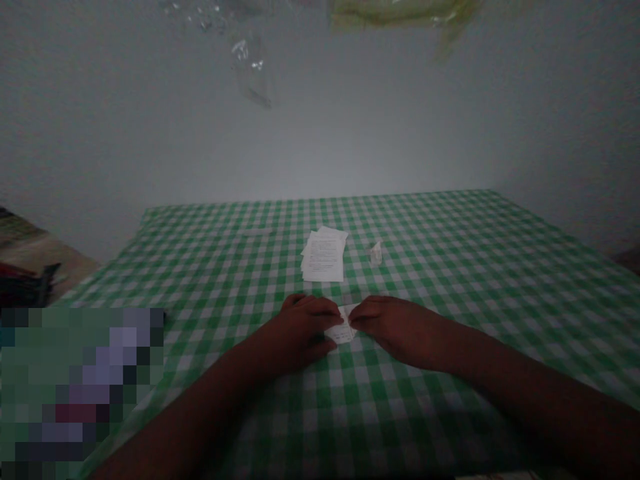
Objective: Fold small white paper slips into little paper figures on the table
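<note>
Print on stack of white sheets [324,256] too small to read. Left hand [303,331] & right hand [395,330] palms down, fingertips together, clamped on small folded white paper [343,332], on green gingham tablecloth [450,267] just below stack; small clear item [376,253] nearby.

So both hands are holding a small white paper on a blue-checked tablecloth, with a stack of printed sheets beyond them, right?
No: the tablecloth is green-and-white checked, not blue, as the head view shows. The left hand and right hand hold the small white paper, with the stack of printed sheets beyond.
</note>
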`<state>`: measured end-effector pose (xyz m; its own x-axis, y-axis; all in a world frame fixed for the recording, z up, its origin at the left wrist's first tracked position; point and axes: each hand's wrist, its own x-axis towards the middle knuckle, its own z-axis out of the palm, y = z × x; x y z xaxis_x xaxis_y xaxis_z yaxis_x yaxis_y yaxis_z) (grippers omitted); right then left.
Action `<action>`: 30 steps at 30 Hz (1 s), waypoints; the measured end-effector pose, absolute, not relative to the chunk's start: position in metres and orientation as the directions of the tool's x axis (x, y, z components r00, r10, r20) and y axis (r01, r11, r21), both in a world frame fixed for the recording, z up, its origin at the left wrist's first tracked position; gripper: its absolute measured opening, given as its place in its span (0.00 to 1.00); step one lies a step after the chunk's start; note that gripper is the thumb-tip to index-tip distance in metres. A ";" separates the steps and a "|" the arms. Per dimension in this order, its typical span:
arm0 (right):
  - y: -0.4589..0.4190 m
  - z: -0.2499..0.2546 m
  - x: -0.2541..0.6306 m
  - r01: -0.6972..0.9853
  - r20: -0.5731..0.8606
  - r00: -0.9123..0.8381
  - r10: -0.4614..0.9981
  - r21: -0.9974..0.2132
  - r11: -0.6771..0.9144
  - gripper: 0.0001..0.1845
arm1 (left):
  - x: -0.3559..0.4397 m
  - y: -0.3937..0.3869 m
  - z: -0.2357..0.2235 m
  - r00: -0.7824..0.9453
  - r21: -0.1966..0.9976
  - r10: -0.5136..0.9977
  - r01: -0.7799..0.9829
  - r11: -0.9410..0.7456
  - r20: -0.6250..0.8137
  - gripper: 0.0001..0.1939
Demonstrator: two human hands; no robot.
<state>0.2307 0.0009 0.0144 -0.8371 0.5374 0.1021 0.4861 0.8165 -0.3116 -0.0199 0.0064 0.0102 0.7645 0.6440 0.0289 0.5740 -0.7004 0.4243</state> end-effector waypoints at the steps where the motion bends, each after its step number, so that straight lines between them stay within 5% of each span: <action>1: 0.000 0.015 0.231 0.494 0.097 -0.834 0.543 -0.306 0.814 0.18 | -0.022 0.007 0.010 0.762 0.438 0.647 0.572 -0.693 0.027 0.19; 7: -0.005 0.017 0.230 0.503 0.093 -0.838 0.538 -0.254 0.826 0.20 | -0.025 0.008 0.013 0.752 0.460 0.659 0.584 -0.668 0.003 0.21; 30: -0.003 0.021 0.229 0.481 0.088 -0.831 0.550 -0.386 0.787 0.19 | -0.025 0.013 0.007 0.822 0.314 0.565 0.521 -0.794 0.065 0.19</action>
<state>0.2285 -0.0033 0.0210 -0.8305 0.5500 0.0881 0.4805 0.7874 -0.3862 -0.0249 0.0135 0.0070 0.8224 0.5652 0.0645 0.5209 -0.7937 0.3142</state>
